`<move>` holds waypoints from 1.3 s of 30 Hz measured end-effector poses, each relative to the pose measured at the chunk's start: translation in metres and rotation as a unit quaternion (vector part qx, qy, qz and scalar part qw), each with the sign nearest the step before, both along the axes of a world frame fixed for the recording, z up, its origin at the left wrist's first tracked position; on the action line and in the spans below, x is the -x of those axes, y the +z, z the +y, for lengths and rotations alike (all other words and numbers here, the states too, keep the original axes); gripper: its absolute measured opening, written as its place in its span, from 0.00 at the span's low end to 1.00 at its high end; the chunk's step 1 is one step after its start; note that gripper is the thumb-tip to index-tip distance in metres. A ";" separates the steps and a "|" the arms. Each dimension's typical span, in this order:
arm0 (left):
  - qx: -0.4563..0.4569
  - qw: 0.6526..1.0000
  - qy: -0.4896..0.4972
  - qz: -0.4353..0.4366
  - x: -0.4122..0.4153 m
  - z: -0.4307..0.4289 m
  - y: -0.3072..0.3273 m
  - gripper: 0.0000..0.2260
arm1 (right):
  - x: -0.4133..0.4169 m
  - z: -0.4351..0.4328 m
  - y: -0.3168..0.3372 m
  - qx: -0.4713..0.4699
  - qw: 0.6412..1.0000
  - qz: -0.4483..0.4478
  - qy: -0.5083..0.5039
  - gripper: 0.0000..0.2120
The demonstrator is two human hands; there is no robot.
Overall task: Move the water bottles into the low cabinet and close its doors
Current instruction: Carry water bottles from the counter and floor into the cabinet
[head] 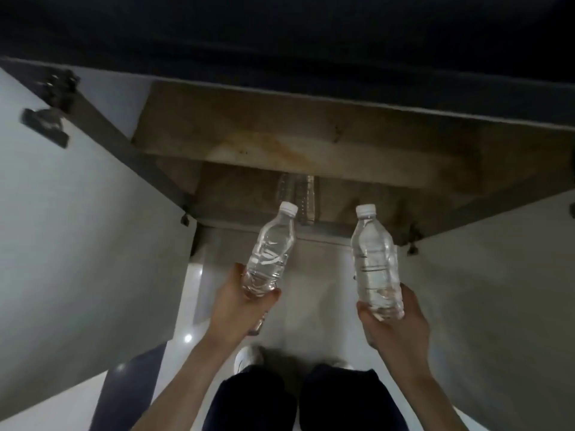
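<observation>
Head view: the left hand (pixel 239 306) grips the left bottle (pixel 271 250) by its base, and the right hand (pixel 396 328) grips the right bottle (pixel 375 262) likewise. Both caps point ahead at the open cabinet (pixel 280 129). Its opening lies just beyond and below both hands, about equally near each, with stored bottles (pixel 300 194) already inside.

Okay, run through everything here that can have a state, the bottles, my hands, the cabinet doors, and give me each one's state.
left bottle: capped, tilted toward the cabinet, not yet inside.
right bottle: capped, held nearly upright, outside the cabinet.
left hand: grips the left bottle's base.
right hand: grips the right bottle's base.
left door: open.
right door: open.
bottles in the cabinet: already inside, dim, caps not visible.
</observation>
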State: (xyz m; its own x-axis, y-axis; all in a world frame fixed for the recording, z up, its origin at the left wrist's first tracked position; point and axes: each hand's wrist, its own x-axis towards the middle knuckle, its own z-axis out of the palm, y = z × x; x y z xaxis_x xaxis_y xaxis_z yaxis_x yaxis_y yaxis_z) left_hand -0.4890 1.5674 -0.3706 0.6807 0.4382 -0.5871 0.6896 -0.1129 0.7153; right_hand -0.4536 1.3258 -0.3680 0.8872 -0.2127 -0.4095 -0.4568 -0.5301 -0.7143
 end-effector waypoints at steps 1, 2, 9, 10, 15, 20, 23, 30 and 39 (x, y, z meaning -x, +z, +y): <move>0.000 1.000 0.003 -0.001 -0.007 0.004 -0.027 0.16 | -0.005 0.000 -0.023 -0.005 1.000 0.000 -0.002 0.19; -0.004 1.000 0.003 -0.007 -0.015 0.006 -0.057 0.17 | -0.011 0.000 -0.050 -0.008 1.000 -0.009 -0.002 0.19; -0.019 0.998 0.012 -0.061 -0.067 0.025 -0.240 0.18 | -0.071 0.009 -0.228 0.009 0.997 -0.064 0.035 0.20; -0.004 0.997 0.024 -0.075 -0.073 0.028 -0.261 0.18 | -0.081 0.012 -0.248 0.005 0.997 -0.069 0.042 0.19; -0.044 0.989 0.032 -0.135 -0.101 0.041 -0.334 0.16 | -0.110 0.025 -0.334 -0.023 0.994 -0.090 0.052 0.24; -0.057 0.985 0.034 -0.159 -0.114 0.053 -0.374 0.17 | -0.127 0.034 -0.371 -0.034 0.985 -0.164 0.038 0.21; -0.050 0.985 0.049 -0.157 -0.112 0.057 -0.379 0.21 | -0.131 0.039 -0.378 -0.026 0.980 -0.190 0.049 0.20; -0.071 0.984 0.083 -0.140 -0.126 0.070 -0.395 0.22 | -0.147 0.055 -0.390 0.008 0.972 -0.228 0.062 0.14; -0.247 0.957 0.050 -0.142 -0.153 0.075 -0.398 0.18 | -0.169 0.067 -0.391 0.045 0.975 -0.196 0.089 0.11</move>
State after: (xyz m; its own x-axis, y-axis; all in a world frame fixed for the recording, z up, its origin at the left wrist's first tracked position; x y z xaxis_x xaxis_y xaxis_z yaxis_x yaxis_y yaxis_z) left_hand -0.3363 1.6422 -0.7687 0.7227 0.6855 -0.0886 0.5002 -0.4301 0.7515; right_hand -0.2847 1.3932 -0.7594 0.9981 -0.0597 -0.0172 -0.0517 -0.6450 -0.7624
